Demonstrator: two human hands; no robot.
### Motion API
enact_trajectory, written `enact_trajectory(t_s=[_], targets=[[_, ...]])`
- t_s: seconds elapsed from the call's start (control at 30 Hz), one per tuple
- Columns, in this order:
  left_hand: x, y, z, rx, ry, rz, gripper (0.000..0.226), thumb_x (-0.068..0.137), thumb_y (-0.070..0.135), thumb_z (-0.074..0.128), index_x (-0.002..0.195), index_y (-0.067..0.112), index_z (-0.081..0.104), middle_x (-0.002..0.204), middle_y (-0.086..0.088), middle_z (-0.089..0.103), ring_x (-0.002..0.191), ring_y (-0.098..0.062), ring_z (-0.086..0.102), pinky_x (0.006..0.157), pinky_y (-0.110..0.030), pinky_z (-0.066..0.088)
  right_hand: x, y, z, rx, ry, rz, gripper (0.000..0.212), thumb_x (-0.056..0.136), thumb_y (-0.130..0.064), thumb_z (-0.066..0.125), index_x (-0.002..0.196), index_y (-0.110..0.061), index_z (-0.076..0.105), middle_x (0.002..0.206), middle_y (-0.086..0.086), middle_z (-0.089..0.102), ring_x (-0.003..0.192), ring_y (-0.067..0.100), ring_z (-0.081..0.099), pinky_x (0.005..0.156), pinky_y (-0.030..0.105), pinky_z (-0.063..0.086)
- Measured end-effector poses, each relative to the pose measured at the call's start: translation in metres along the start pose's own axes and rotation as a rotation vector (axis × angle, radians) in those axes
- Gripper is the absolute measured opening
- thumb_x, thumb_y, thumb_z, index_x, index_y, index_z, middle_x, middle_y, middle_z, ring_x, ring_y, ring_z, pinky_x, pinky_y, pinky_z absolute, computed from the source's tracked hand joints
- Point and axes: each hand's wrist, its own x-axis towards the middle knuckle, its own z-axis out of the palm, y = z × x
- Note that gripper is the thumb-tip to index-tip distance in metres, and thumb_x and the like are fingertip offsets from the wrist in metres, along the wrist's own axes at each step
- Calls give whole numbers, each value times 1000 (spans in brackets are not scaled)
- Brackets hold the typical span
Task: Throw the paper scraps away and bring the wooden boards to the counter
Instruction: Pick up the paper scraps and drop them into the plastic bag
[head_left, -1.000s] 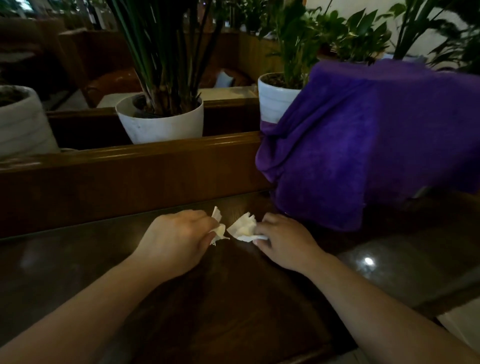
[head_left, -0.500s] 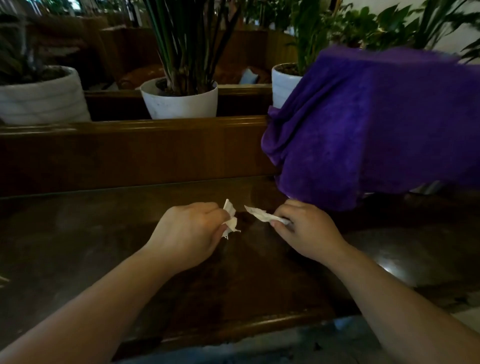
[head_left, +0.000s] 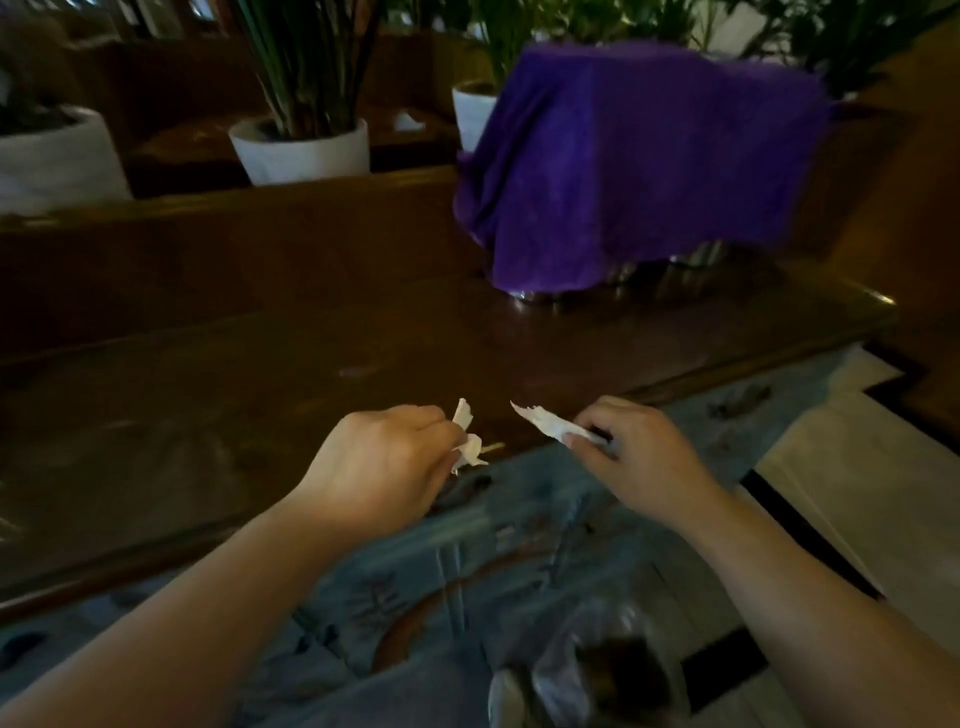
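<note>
Dark table (head_left: 311, 332); paper scraps (head_left: 467, 436) (seemingly crumpled) in both hands (head_left: 384, 462).

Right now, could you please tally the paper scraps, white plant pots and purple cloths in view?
Paper scraps: 2, one in the left hand at, one in the right hand at
White plant pots: 3
Purple cloths: 1
Total: 6

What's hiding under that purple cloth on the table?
Below the purple cloth hem, a few shiny metal parts show, standing on the wooden table. The rest is covered, so I cannot identify it.
</note>
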Motion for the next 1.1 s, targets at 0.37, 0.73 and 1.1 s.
enact_trajectory(t_s=[0.37, 0.73, 1.1], targets=[[-9, 95, 63, -171, -116, 87, 30, 88, 30, 41, 96, 18, 67, 85, 1, 68, 68, -22, 66, 45, -31, 49, -164, 48, -21, -115, -54, 272, 24, 91, -27, 61, 70, -28, 49, 64, -7, 43, 57, 16, 49, 49, 33, 33], [26, 162, 185, -296, -234, -22, 34, 86, 31, 43, 102, 14, 69, 93, -7, 73, 75, -27, 70, 53, -33, 56, -222, 159, 12, -5, -185, 391, 20, 92, -31, 58, 78, -17, 59, 65, -5, 48, 55, 9, 46, 50, 26, 32], [16, 206, 401, -258, -358, -198, 34, 85, 28, 56, 115, 13, 66, 100, -14, 74, 77, -31, 71, 54, -39, 56, -265, 318, 117, 81, -314, 632, 33, 91, -25, 60, 66, -33, 41, 62, -14, 43, 51, 1, 47, 48, 15, 37]])
